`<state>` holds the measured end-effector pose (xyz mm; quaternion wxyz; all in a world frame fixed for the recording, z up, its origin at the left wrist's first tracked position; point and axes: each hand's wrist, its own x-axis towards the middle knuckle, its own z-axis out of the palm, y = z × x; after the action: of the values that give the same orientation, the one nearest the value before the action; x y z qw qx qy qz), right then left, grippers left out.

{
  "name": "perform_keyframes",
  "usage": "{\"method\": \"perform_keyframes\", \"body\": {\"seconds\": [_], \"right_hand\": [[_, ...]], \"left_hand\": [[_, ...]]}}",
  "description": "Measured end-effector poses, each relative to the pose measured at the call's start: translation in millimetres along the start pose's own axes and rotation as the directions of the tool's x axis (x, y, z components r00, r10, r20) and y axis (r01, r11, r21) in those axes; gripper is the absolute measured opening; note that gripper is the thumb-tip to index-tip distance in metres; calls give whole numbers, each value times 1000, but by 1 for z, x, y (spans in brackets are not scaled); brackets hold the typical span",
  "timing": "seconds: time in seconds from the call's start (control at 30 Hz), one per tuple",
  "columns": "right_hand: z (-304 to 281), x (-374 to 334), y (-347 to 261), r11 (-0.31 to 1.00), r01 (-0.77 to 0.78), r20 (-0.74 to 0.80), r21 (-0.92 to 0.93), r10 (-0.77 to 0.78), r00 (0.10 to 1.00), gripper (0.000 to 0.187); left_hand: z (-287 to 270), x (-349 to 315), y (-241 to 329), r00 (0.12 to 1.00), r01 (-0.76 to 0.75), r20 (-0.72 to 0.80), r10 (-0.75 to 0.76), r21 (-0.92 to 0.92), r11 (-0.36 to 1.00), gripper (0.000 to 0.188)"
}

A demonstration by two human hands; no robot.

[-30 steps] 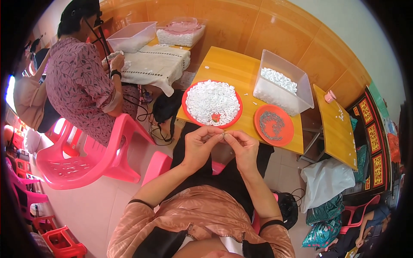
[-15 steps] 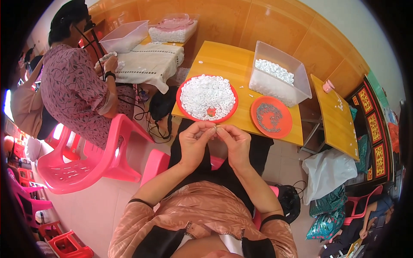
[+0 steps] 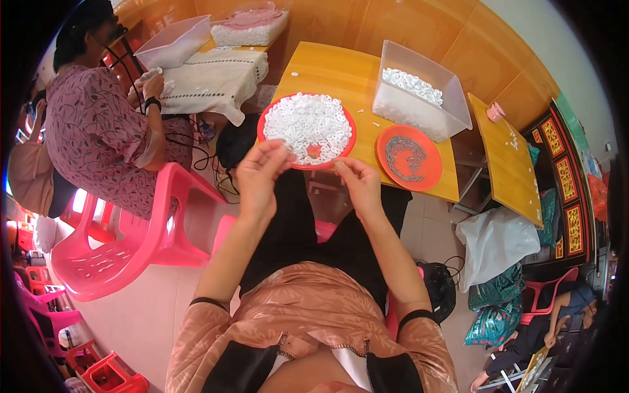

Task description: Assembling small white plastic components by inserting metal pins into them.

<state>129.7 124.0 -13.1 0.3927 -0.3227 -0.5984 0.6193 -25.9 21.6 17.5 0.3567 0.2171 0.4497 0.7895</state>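
Note:
A red round tray (image 3: pixel 354 134) heaped with small white plastic pieces (image 3: pixel 308 124), some ring-shaped, lies at the table's near edge. My left hand (image 3: pixel 261 175) is raised at the tray's near left rim. Its thumb and fingertips are pinched together in front of the white pieces, and what they hold is too small to make out. Near the tray's lower right rim, my right hand (image 3: pixel 360 188) is closed in a pinch, its contents hidden. To the right, an orange-red plate (image 3: pixel 429 177) bears a ring of small grey metal pieces (image 3: pixel 405 157).
A clear plastic bin (image 3: pixel 393 108) with more white pieces stands on the yellow table (image 3: pixel 327 65). At left, a co-worker (image 3: pixel 98 131) sits at another table beside a pink chair (image 3: pixel 157 229). White and green bags (image 3: pixel 498 242) lie on the right.
My hands, together at the tray's near edge before, have moved apart. The left has gone left and up to the tray's rim; the right has shifted slightly right. The view has tilted a little.

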Motion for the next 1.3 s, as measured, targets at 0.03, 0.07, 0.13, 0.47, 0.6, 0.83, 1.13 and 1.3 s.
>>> {"method": "perform_keyframes", "body": {"seconds": [0.03,0.07,0.13,0.47,0.6,0.83,1.13,1.3], "right_hand": [[-3,8,5,1000,-2,3,-1,2,1000,17],[-6,17,9,980,71,6,-188,-71,997,18],[-6,35,16,920,138,25,-367,-139,990,18],[33,107,25,520,421,289,-743,-317,903,18],[45,112,33,371,489,366,-789,-356,860,14],[47,118,49,228,463,387,-857,-308,869,13],[43,55,-13,998,-39,93,45,35,995,21],[38,-12,-52,851,-217,207,478,131,970,19]], "left_hand": [[-3,3,7,999,-39,-26,38,-44,998,15],[-5,4,13,999,-36,-26,35,-45,998,15],[-8,5,22,993,-90,-76,85,-70,993,15],[-8,4,30,995,-92,-47,87,-112,989,17],[-8,4,29,994,-95,-61,88,-130,987,17],[-8,4,29,994,-99,-59,92,-130,986,17],[4,-12,5,994,31,106,-19,-113,993,14],[20,-34,-7,957,118,284,-63,-181,976,12]]}}
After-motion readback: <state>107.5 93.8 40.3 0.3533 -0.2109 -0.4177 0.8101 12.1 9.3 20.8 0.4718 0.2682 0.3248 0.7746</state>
